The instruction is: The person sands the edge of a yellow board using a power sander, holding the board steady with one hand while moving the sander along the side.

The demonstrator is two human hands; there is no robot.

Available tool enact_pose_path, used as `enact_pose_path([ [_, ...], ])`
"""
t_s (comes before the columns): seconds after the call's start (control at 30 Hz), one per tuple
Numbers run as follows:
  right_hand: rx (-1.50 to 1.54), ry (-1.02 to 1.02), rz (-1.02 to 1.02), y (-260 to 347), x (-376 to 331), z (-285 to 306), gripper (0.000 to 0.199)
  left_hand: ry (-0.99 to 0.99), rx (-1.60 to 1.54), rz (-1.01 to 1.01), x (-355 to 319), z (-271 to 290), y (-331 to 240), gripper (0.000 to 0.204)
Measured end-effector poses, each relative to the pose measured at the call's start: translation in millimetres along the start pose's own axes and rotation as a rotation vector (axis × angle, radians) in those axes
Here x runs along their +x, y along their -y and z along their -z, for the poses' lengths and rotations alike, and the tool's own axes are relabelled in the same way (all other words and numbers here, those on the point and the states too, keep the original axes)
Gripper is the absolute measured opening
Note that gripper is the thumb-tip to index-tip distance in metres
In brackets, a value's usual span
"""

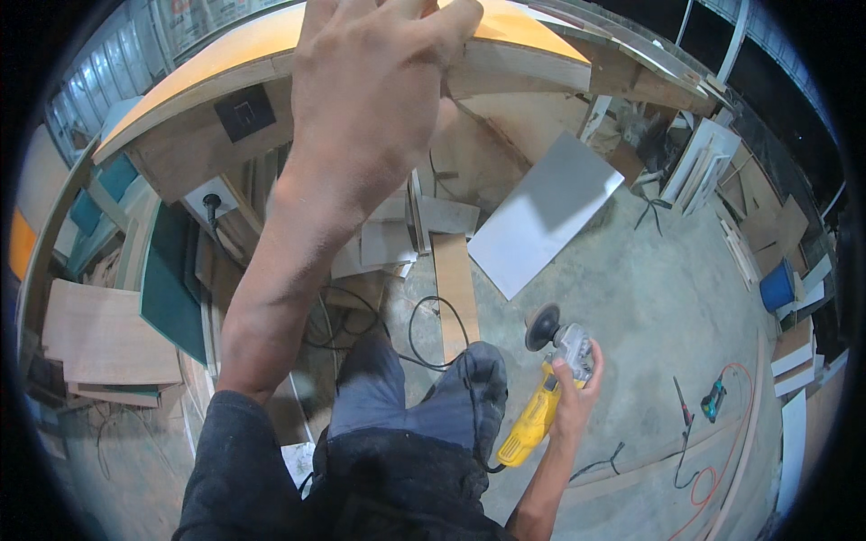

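My left hand [374, 81] reaches up and rests with curled fingers over the edge of an orange-topped wooden workbench [216, 63]. Low at my side, my right hand [575, 388] grips a yellow angle grinder [546, 397]. The grinder's dark disc [542, 326] points away from me, above the concrete floor. Its black cord runs back past my legs.
A grey sheet [546, 212] lies on the floor beside a narrow wooden board [454, 288]. Offcuts and panels are stacked at the left [108, 338] and under the bench. A blue bucket [778, 287], an orange cable [713, 469] and small tools lie at the right.
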State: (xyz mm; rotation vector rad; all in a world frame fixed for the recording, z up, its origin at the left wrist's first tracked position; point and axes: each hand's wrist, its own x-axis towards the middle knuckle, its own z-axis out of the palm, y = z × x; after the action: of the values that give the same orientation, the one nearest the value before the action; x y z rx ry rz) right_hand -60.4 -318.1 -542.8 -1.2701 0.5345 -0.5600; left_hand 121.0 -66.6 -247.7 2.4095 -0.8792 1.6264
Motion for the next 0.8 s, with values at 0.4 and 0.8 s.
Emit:
enact_pose_path([
  [0.4, -0.072, 0.029, -0.04, -11, 3, 8, 0.074, -0.128, 0.281, -0.021, 9, -32, -11, 0.019],
  [0.8, -0.019, 0.089, 0.038, 14, -2, -28, 0.07, 0.058, 0.014, 0.125, 82, -144, -12, 0.061],
])
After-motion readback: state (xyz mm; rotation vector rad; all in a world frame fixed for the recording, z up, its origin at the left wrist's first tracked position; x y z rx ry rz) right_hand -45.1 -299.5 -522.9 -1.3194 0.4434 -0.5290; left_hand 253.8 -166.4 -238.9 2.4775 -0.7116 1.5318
